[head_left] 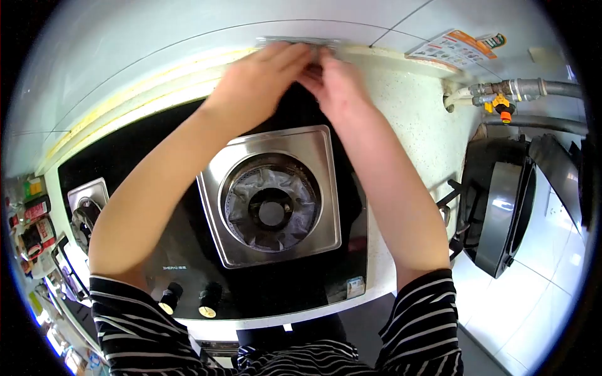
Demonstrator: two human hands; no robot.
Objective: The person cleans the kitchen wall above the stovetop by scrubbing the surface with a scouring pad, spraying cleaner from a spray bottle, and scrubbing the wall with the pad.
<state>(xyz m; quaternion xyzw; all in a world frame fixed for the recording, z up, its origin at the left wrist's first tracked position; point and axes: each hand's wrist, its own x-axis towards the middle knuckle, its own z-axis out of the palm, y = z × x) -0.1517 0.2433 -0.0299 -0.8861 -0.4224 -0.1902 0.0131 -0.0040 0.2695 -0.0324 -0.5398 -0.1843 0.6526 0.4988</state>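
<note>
Both my hands meet at the back of the gas hob, up against the wall. My left hand has its fingers curled and closed, with the tips at a small greyish thing too hidden to name. Beside it, my right hand pinches at the same spot, slightly blurred. A clear, shiny strip lies along the wall ledge just behind the fingers. Below the hands is the black glass hob, with a square steel burner surround and a round burner in its middle.
Two knobs sit at the hob's front. A second burner plate is at left, near bottles and jars. Gas pipes with a yellow valve run at right, above a black metal appliance. An orange-white leaflet is on the wall.
</note>
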